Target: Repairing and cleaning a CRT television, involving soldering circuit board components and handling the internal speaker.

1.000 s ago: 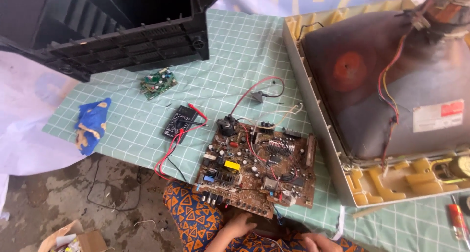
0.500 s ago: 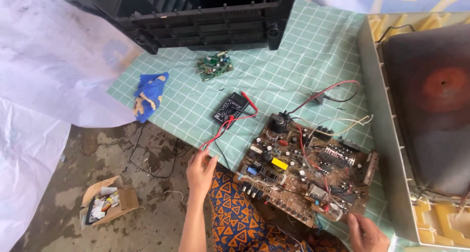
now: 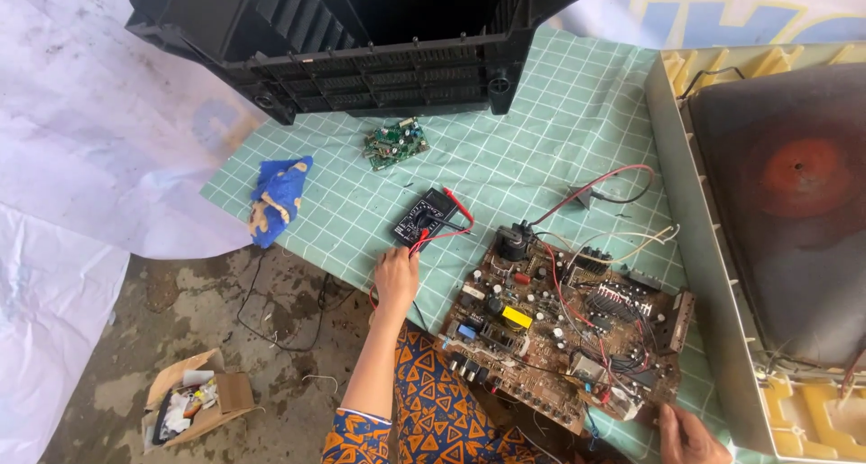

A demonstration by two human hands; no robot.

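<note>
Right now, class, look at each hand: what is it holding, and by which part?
The left hand grips the multimeter's red probe leads near the meter's lower end. The right hand grips the large circuit board at its near right corner.

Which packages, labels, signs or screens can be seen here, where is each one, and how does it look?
Multimeter: on the green checked cloth just beyond the left hand, black, rectangular, with a small display.
Cardboard box: on the ground at lower left, brown, open, small items inside.
Picture tube: in the beige frame at right, dark back side showing.
</note>
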